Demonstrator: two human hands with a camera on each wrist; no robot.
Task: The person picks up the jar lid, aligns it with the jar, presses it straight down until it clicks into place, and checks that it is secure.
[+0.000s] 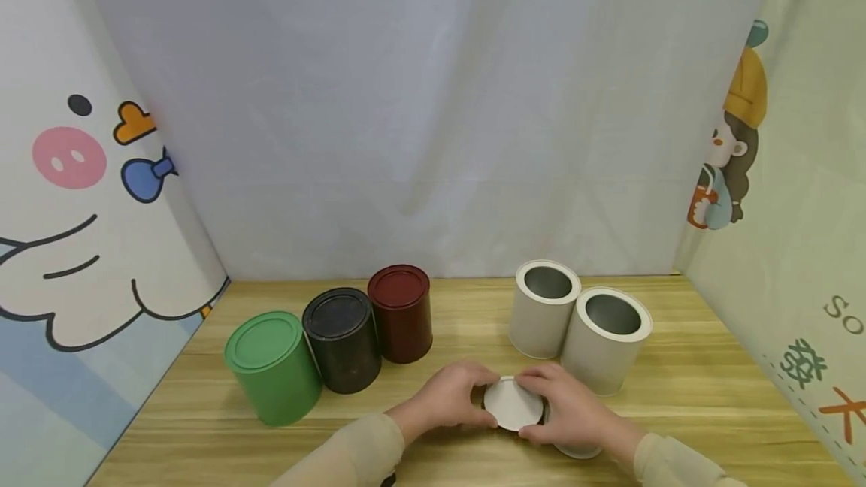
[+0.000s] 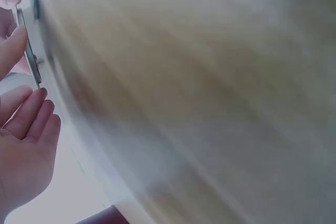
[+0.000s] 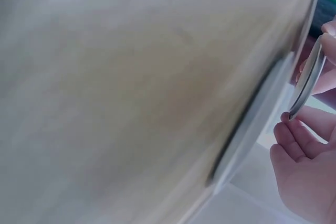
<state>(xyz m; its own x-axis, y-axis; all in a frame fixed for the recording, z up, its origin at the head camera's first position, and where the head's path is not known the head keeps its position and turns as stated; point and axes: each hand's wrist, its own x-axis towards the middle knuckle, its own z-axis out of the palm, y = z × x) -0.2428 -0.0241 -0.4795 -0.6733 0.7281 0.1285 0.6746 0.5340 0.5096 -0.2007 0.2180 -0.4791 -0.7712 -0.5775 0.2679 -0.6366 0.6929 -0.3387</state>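
Note:
A round white lid (image 1: 513,403) is held up over the front of the table between my two hands. At its left rim my left hand (image 1: 449,399) pinches it between thumb and fingers, while my right hand (image 1: 575,412) grips the opposite rim the same way. Seen edge-on in the left wrist view, the lid (image 2: 30,56) looks thin; in the right wrist view the lid (image 3: 310,74) is tilted between the fingertips. Beneath my right hand, another pale round lid (image 1: 580,452) lies on the table, mostly hidden from the head view.
Two white cans with open tops, a rear one (image 1: 533,325) and a nearer one (image 1: 598,355), stand behind my right hand. To the left are lidded cans: green (image 1: 280,389), black (image 1: 348,359) and dark red (image 1: 409,325). The wooden table (image 1: 710,412) ends at a white curtain (image 1: 433,134).

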